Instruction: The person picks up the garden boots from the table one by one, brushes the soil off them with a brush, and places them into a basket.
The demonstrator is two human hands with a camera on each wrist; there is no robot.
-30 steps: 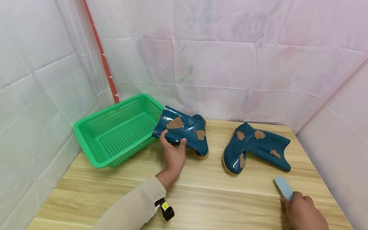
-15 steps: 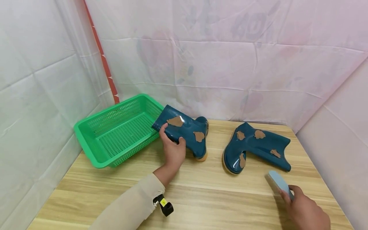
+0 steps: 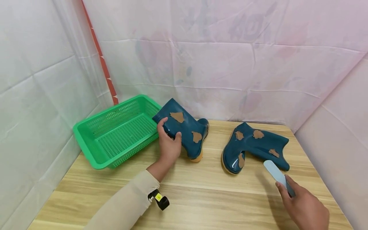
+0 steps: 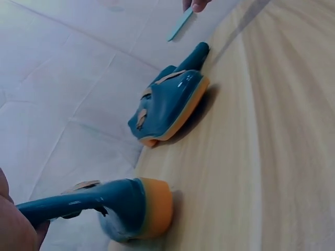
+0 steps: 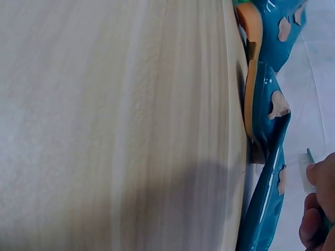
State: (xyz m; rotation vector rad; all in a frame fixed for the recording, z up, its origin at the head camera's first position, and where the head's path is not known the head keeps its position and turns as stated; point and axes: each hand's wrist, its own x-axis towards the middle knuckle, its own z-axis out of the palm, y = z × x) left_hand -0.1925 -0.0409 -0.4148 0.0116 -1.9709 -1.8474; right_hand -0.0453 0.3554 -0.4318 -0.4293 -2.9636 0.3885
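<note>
My left hand (image 3: 169,145) grips the shaft of a dark blue rubber boot (image 3: 187,129), thumb and forefinger showing in front. This boot tilts with its orange sole low over the table and carries brown patches. In the left wrist view its sole end (image 4: 157,208) shows beside my hand (image 4: 15,225). A light blue brush (image 3: 274,172) is held by its handle in my right hand (image 3: 307,203), raised above the table. Near the brush lies the second blue boot (image 3: 248,147), on its side with several brown patches.
A green plastic basket (image 3: 86,150) with perforated walls stands on the left, close to the held boot. The wooden table (image 3: 212,195) ends at white sheet walls (image 3: 212,70) behind and on both sides.
My left hand has tilted the boot, raising its shaft opening while the sole end shifts slightly left. My right hand has lifted and turned the brush, moving it up and left toward the lying boot.
</note>
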